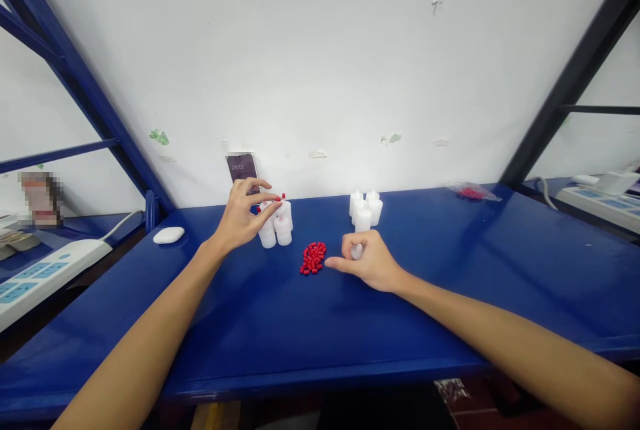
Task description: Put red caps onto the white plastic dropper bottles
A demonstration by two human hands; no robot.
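My left hand (242, 215) is over a group of small white squeeze bottles (269, 235), some with red caps on their tips. Its thumb and forefinger come together on a small red cap; whether that cap sits on a bottle is hard to tell. In my right hand (373, 262) the fingers curl round a white bottle (357, 252), its pale tip showing without a red cap and its body mostly hidden. The right thumb points left, towards a loose pile of red caps (313, 258) on the blue table. Several white bottles (363, 215) without red caps stand behind that hand.
Against the wall behind my left hand leans a phone (243, 167). A white rounded case (169, 235) lies at the table's left. Further left is a power strip (50, 277). A clear bag of red caps (473, 193) rests at the back right of the blue table (450, 257).
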